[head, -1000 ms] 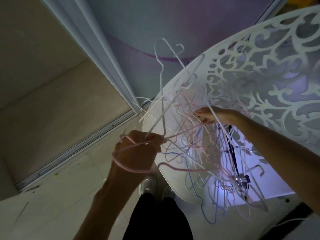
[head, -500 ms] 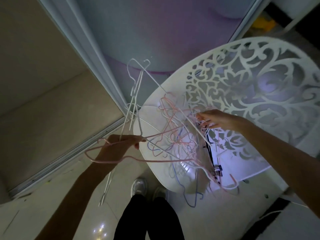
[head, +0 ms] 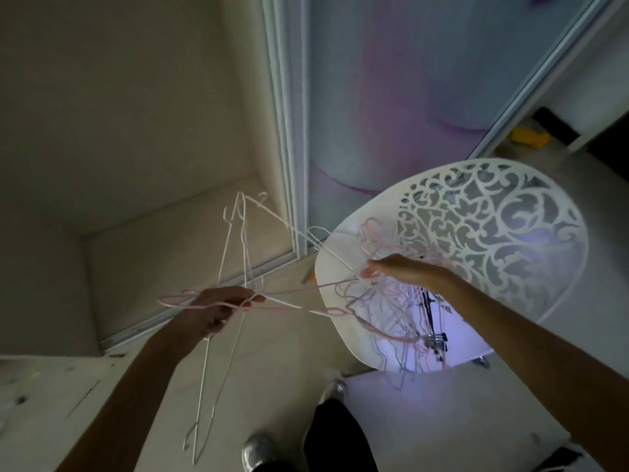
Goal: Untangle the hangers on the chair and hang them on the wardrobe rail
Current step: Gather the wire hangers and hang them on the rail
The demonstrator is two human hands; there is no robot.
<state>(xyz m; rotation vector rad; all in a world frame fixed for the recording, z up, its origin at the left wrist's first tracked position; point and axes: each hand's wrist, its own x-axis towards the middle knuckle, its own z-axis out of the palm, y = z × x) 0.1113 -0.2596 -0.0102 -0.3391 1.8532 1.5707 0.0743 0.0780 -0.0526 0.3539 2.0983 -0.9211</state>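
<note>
So the left hand (head: 218, 310) has its fingers curled around a few wire hangers at once: a couple of white hangers (head: 235, 267) that stick up toward the open wardrobe (head: 136, 148) and hang down past the wrist, plus a pink hanger (head: 306, 294) stretching right toward the chair. The right hand (head: 398, 270) is over the chair seat (head: 332, 267), fingertips pinching into the tangle, though which wire exactly it grips I can't tell. The rest of the hanger pile (head: 391, 301), pink, white and bluish, is a mess on the seat, some ends dangling off the near edge. The chair's lacy cut-out back (head: 493, 233) is to the right. A sliding door (head: 391, 97) stands behind it, and a shoe (head: 255, 453) shows at the bottom.
</note>
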